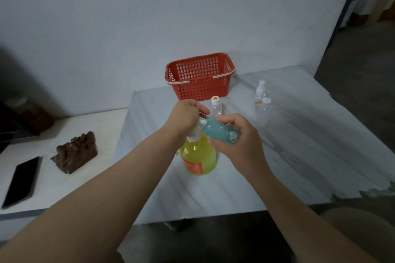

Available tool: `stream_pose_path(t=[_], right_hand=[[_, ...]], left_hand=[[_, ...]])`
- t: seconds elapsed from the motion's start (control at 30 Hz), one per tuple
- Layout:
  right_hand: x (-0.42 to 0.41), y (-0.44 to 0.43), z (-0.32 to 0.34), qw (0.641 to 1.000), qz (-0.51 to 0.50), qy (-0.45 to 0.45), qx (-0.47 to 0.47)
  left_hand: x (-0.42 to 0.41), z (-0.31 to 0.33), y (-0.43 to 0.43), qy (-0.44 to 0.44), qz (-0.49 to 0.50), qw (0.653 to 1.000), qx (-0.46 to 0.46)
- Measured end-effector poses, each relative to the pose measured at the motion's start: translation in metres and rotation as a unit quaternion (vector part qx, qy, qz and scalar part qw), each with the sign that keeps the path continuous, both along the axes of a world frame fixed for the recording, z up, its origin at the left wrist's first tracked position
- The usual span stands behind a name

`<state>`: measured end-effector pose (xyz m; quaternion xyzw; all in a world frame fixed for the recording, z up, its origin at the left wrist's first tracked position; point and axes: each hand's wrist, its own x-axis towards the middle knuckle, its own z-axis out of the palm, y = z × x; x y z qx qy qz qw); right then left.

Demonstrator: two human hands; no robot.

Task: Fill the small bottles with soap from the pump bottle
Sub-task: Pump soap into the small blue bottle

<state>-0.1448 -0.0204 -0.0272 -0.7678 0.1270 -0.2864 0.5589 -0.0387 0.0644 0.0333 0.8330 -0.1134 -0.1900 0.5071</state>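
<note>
A yellow soap pump bottle [198,156] with an orange label stands on the marble table [299,156]. My left hand [184,116] is closed over its white pump head. My right hand [239,141] holds a small teal bottle [220,131], tilted on its side with its mouth against the pump nozzle. A small clear bottle [215,107] with a white cap stands just behind my hands. Two more clear bottles stand to the right: one with a flat cap [264,113], one with a spray top [259,94].
A red plastic basket [199,77] stands at the back of the table against the wall. On the lower white surface to the left lie a brown carved wooden piece [75,151] and a black phone [21,181]. The table's front edge is near my body.
</note>
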Motion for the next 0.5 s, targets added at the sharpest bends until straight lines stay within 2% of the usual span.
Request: stream_pose_path(t=[0.13, 0.5], right_hand=[[0.0, -0.002, 0.0, 1.0, -0.004, 0.002, -0.014], [0.004, -0.003, -0.011, 0.999, -0.01, 0.025, 0.022]], left_hand=[[0.001, -0.009, 0.0, 0.0, 0.008, 1.0, 0.003], [0.001, -0.016, -0.001, 0.012, 0.01, 1.0, 0.009]])
